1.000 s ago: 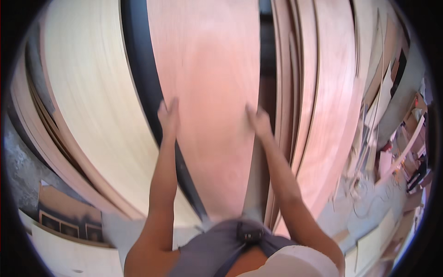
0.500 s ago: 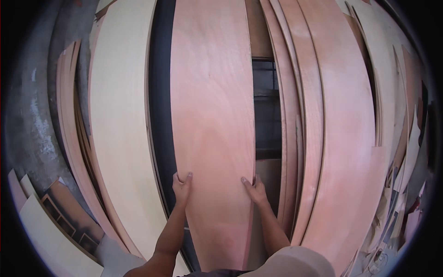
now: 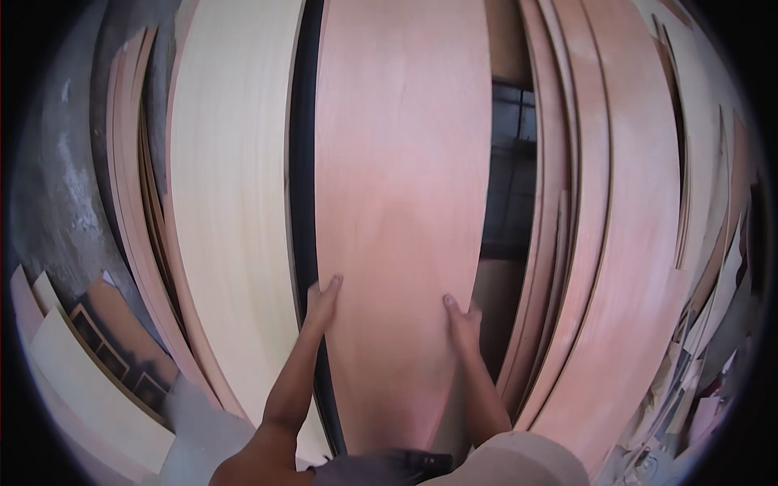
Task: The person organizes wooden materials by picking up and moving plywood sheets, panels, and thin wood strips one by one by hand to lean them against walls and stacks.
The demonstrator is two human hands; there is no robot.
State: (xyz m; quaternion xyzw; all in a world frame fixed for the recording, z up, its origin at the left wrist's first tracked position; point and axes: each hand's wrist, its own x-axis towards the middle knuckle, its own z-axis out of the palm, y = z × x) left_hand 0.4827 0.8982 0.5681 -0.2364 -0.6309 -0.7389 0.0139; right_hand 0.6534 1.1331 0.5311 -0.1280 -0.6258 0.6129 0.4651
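A long reddish plywood board (image 3: 397, 186) stands upright in front of me, its near end close to my body. My left hand (image 3: 322, 301) grips the board's left edge, thumb on the face and fingers curled behind. On the opposite edge my right hand (image 3: 464, 322) holds it the same way, thumb on the face. The fingers behind the board are mostly hidden. To the left of this board stands a pale, wide plywood sheet (image 3: 231, 202), with a dark gap between the two.
On the right lean several reddish boards (image 3: 640, 202). Thin strips (image 3: 134, 162) stand at the left against a grey wall (image 3: 69, 178). A brown panel with dark rectangular cutouts (image 3: 121, 348) lies low on the left. Offcuts (image 3: 664, 405) are heaped at the lower right.
The held board looks wider and nearer, and the dark gap on its left has narrowed. Both hands still hold its edges and appear slightly higher and farther apart.
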